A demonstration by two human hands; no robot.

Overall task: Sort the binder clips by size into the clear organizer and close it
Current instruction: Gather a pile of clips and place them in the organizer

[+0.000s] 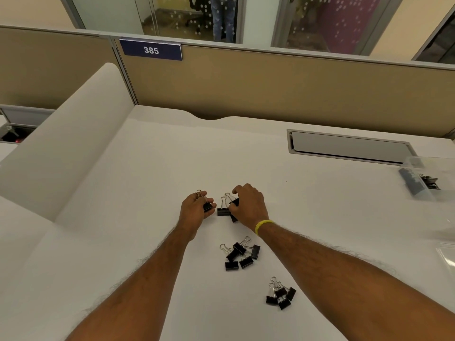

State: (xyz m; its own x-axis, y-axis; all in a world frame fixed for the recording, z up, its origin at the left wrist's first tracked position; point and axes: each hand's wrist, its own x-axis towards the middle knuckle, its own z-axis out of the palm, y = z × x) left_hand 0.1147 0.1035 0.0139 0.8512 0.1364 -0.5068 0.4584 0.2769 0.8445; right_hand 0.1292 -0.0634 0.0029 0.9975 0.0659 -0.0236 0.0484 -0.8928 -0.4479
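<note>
White table; clear organizer far right, well apart from the clips. Middle pile, smaller pile lying nearer. Left hand grip clamped on one clip; right hand pinching large clips. Still grouping by size, seemingly; next, carrying groups over to compartments.

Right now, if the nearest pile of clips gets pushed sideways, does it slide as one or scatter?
Probably scatters. The nearest pile is loose clips lying at odd angles, only their wire handles overlapping. A few may drag together where handles cross. The white desk looks smooth, so they would likely slide rather than tip. They look small and light.
</note>
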